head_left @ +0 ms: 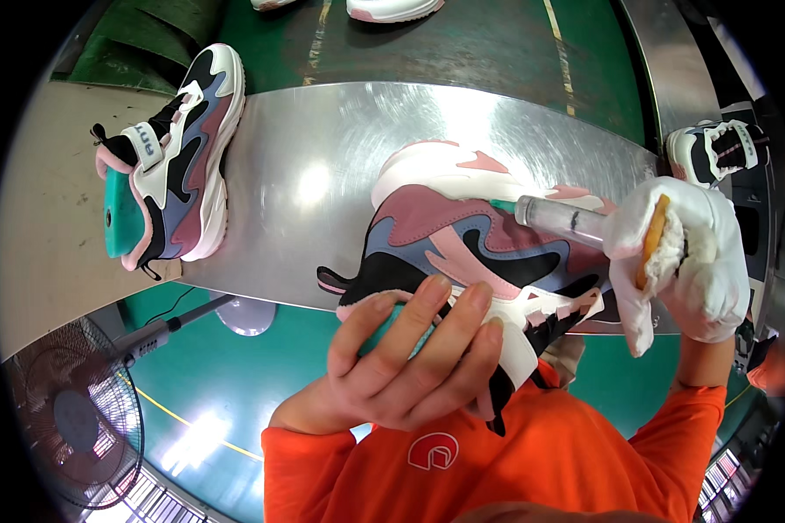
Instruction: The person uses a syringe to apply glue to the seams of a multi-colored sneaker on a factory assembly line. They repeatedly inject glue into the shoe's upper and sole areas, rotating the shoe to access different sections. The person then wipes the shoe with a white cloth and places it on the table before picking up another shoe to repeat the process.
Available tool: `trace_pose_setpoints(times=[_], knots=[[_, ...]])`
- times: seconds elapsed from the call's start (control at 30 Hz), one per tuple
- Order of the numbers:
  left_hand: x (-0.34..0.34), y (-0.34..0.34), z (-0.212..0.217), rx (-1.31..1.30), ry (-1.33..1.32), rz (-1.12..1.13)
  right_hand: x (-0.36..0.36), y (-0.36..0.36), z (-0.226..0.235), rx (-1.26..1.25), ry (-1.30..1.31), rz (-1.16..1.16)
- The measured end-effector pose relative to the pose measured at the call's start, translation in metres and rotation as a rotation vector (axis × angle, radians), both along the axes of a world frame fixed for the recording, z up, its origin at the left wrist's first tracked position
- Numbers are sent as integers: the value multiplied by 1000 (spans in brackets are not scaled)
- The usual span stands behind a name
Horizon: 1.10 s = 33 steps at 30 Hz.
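Note:
A sneaker (488, 235) in mauve, blue, black and white lies on its side before me, its thick white sole facing away. My bare left hand (419, 362) is closed round its collar and strap, where some teal shows between the fingers. In a white glove, my right hand (693, 253) grips a clear syringe (560, 218). Its green tip (502, 206) touches or nearly touches the line where upper meets sole. A yellow-orange piece (654, 240) and whitish wadding also sit in the gloved hand. At left stands a matching sneaker (187, 166) with a teal last (124, 213) inside.
The sneakers lie on a shiny metal worktop (292, 235), with a beige board (52, 200) at its left. Beyond runs a dark green belt (480, 57) carrying more shoes (394, 9). Another sneaker (711, 152) stands far right. A black fan (74, 418) is at lower left.

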State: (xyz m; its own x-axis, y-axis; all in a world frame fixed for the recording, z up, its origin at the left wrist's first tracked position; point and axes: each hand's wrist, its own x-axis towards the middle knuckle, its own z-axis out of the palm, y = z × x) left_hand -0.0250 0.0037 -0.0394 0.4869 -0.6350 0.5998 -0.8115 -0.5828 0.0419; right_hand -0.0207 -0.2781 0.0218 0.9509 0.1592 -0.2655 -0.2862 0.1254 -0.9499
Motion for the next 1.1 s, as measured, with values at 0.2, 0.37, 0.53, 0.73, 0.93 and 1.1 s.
trace_pose_setpoints(times=[0.2,0.37,0.53,0.73,0.93,1.1], knots=[[1,1,0,12,-8,5,-4,-5,6,-16,-3,-1],[1,0,0,9,0,3,-6,-9,7,-17,-6,-1],[3,-1,1,10,11,3,-8,-14,8,0,-6,-7],[3,-1,3,31,-3,16,-9,-19,8,25,-13,-11],[4,-2,5,36,0,11,-10,-25,9,42,-18,-23],[1,-5,7,43,43,25,-12,-30,7,48,-22,-36]])
